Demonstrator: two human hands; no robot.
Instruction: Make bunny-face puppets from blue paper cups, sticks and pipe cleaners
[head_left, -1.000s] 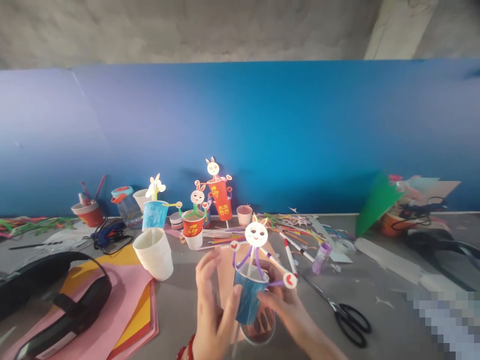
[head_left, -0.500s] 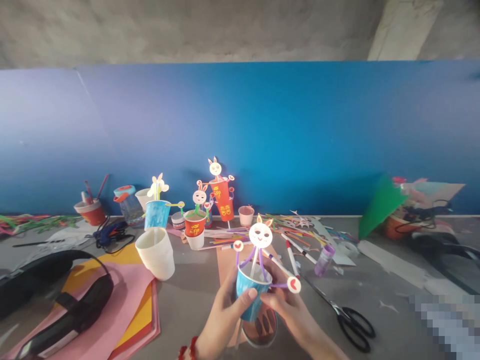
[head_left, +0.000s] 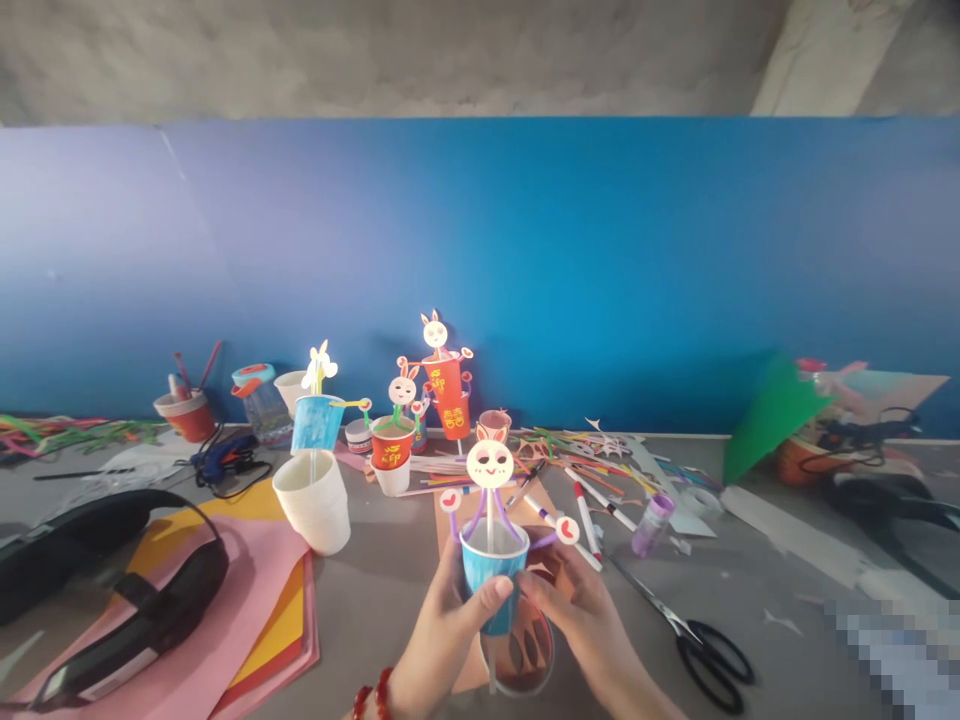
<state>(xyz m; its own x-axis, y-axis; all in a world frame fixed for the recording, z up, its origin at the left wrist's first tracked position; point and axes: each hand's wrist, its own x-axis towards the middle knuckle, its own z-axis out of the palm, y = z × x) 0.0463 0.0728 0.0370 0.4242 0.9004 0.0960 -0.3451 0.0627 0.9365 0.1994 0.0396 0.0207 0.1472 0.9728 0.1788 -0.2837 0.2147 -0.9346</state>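
A blue-painted paper cup [head_left: 491,575] is held upright between my two hands, low in the middle of the head view. From it rises a paper rabbit head [head_left: 490,464] on a white stick, with purple pipe-cleaner arms ending in round paws with red hearts. My left hand [head_left: 457,610] wraps the cup's left side, thumb across the front. My right hand [head_left: 574,605] closes on the cup's right side, fingers partly behind it. The stick's lower end shows below the cup. Under my hands lies a round, see-through item [head_left: 534,655] with brown shapes, its kind unclear.
Scissors [head_left: 701,635] lie right of my hands, near a purple glue bottle [head_left: 652,525] and markers [head_left: 586,512]. Left stand stacked white cups [head_left: 313,505] with a blue cup puppet [head_left: 318,424]. Red cup puppets [head_left: 392,442] stand behind. Headphones [head_left: 161,610] rest on coloured paper [head_left: 255,590].
The blue cup puppet has shifted slightly left and straightened, so its rabbit head faces more toward me. Both hands keep their hold on the cup. The camera view has moved a little.
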